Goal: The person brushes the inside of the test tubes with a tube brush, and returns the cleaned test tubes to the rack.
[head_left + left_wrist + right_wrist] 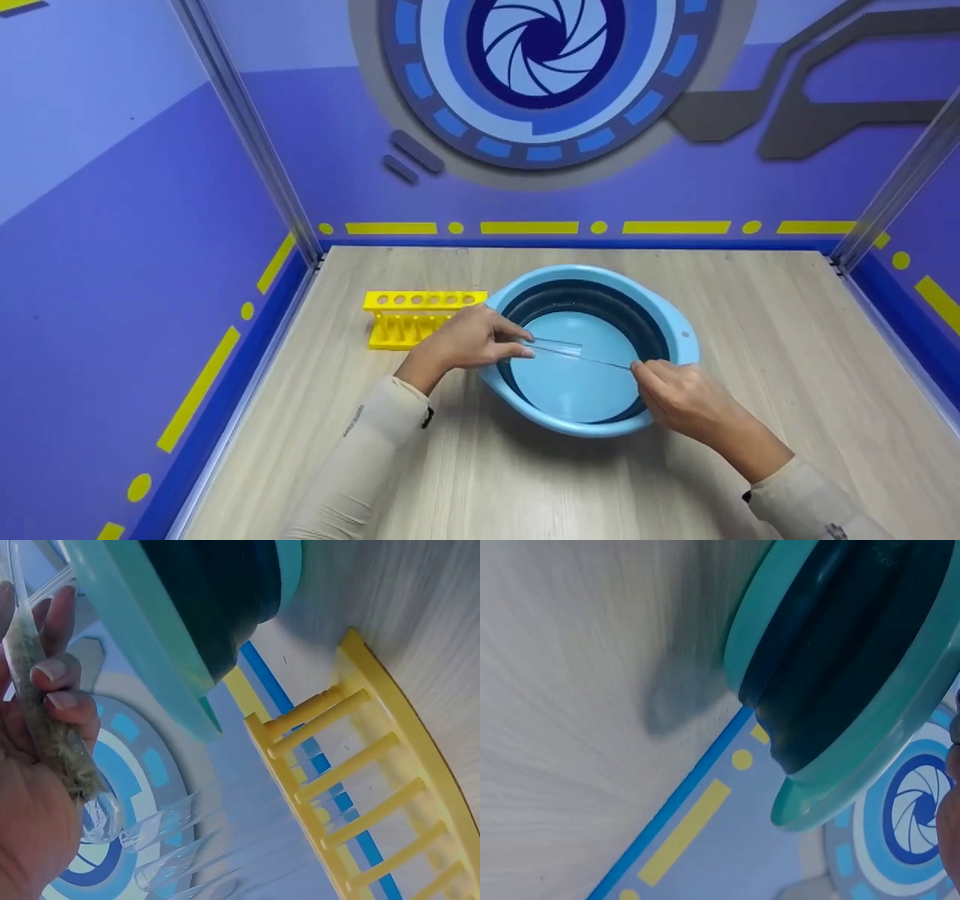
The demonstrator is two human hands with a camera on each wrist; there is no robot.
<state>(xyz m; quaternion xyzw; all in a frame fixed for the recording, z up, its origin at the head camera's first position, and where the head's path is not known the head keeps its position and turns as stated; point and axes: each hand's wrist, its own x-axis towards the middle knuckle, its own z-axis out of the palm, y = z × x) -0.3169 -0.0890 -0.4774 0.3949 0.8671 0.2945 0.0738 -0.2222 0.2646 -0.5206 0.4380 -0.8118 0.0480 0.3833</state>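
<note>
Above the basin, my left hand (pixel 480 337) holds a clear glass test tube (pixel 559 346), its mouth toward the right hand. Greenish-brown bristles of a test tube brush (pixel 56 735) fill much of the tube in the left wrist view, where the left hand (pixel 37 802) has its fingers curled round the glass. From the mouth runs the brush's thin wire handle (pixel 600 361), and my right hand (pixel 686 394) pinches its end over the basin's right rim. Only a sliver of the right hand (pixel 951 817) shows in the right wrist view.
The light blue basin (pixel 585 429) with dark folding walls stands under both hands. Left of it is a yellow test tube rack (pixel 390 301), partly behind the left hand. Several clear tubes (pixel 161 829) show by the rack in the left wrist view. Patterned panels (pixel 525 202) enclose the table.
</note>
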